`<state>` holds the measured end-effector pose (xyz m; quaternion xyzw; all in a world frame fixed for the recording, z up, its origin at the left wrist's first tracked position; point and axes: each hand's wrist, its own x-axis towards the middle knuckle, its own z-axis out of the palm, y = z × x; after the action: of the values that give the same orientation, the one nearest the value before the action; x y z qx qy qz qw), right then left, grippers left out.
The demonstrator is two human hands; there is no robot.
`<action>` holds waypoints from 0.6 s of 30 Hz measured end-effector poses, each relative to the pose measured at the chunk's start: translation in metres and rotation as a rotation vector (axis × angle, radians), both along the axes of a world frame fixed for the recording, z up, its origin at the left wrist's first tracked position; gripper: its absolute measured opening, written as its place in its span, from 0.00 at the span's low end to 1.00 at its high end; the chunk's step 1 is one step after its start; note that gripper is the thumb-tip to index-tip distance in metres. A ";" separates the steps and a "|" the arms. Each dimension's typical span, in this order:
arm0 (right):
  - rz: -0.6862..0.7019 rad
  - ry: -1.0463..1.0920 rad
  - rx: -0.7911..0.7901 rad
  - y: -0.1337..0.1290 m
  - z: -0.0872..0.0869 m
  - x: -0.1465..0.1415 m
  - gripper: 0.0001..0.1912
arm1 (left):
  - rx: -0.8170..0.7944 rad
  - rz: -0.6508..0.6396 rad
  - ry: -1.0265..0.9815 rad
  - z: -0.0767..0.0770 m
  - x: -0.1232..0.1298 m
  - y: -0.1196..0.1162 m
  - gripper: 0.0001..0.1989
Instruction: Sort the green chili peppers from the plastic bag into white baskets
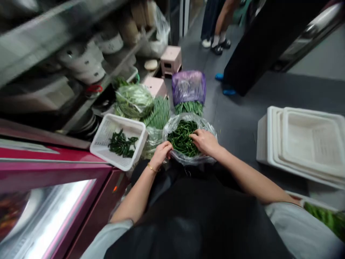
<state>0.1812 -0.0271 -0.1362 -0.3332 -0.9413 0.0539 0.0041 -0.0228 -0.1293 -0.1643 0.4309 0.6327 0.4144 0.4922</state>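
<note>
Long green peppers (182, 135) fill a clear plastic bag (210, 126) with its mouth spread wide, just in front of my lap. My left hand (162, 153), with a gold bracelet at the wrist, is closed at the bag's left rim; what its fingers hold is too small to make out. Over the right part of the peppers is my right hand (203, 141), its fingers bent together at the peppers, their grip unclear. A white basket (137, 127) to the left holds a small heap of dark green peppers (122, 143).
Bagged greens (134, 100), green stalks (159, 113) and a purple-wrapped bundle (188, 86) lie beyond the bag. Pink stools (171, 59) stand by the left shelves (115, 66). Stacked white baskets (273, 144) are at right. People's legs (222, 21) show at the top.
</note>
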 end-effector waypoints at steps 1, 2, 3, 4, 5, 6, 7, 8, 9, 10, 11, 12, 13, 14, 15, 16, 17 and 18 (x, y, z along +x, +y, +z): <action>0.059 0.002 0.003 0.011 -0.007 -0.010 0.17 | -0.011 0.063 -0.060 -0.004 -0.004 -0.001 0.11; 0.117 -0.012 0.010 0.021 -0.014 -0.022 0.17 | 0.003 0.109 -0.078 -0.007 -0.008 -0.001 0.11; 0.161 -0.044 0.009 0.030 -0.021 -0.034 0.16 | 0.032 0.143 -0.069 -0.009 -0.011 -0.001 0.11; 0.186 -0.079 0.006 0.037 -0.029 -0.046 0.16 | 0.070 0.161 -0.035 -0.009 -0.013 0.000 0.10; 0.210 -0.111 0.001 0.043 -0.035 -0.055 0.16 | 0.111 0.167 0.013 -0.009 -0.015 0.000 0.10; 0.229 -0.134 0.000 0.047 -0.041 -0.061 0.16 | 0.147 0.162 0.071 -0.007 -0.016 0.001 0.10; 0.247 -0.138 0.007 0.050 -0.044 -0.064 0.16 | 0.177 0.152 0.136 -0.005 -0.016 0.002 0.10; 0.261 -0.128 0.023 0.053 -0.046 -0.063 0.16 | 0.208 0.135 0.212 -0.003 -0.016 0.005 0.10; 0.266 -0.110 0.046 0.055 -0.045 -0.060 0.16 | 0.244 0.111 0.294 -0.003 -0.014 0.008 0.10; 0.256 -0.093 0.070 0.057 -0.041 -0.054 0.16 | 0.288 0.078 0.376 -0.003 -0.012 0.013 0.11; 0.236 -0.081 0.090 0.059 -0.036 -0.047 0.16 | 0.335 0.040 0.454 -0.004 -0.008 0.020 0.12; 0.210 -0.073 0.103 0.060 -0.029 -0.040 0.16 | 0.378 -0.007 0.526 -0.007 -0.003 0.028 0.13; 0.183 -0.066 0.107 0.060 -0.022 -0.034 0.17 | 0.413 -0.057 0.589 -0.009 0.003 0.037 0.14; 0.164 -0.055 0.101 0.059 -0.015 -0.028 0.17 | 0.434 -0.106 0.641 -0.012 0.009 0.045 0.15; 0.154 -0.031 0.083 0.057 -0.008 -0.024 0.17 | 0.440 -0.146 0.677 -0.014 0.015 0.054 0.15; 0.149 0.010 0.049 0.055 -0.003 -0.020 0.17 | 0.438 -0.175 0.691 -0.014 0.021 0.060 0.15; 0.149 0.072 -0.007 0.053 0.002 -0.016 0.17 | 0.433 -0.203 0.676 -0.013 0.025 0.065 0.14; 0.157 0.149 -0.094 0.051 0.004 -0.012 0.17 | 0.430 -0.238 0.625 -0.011 0.027 0.067 0.12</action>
<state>0.1689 0.0238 -0.1318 -0.2532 -0.9581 0.1229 0.0539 0.0046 -0.0624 -0.1752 0.6999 0.5965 0.3262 0.2190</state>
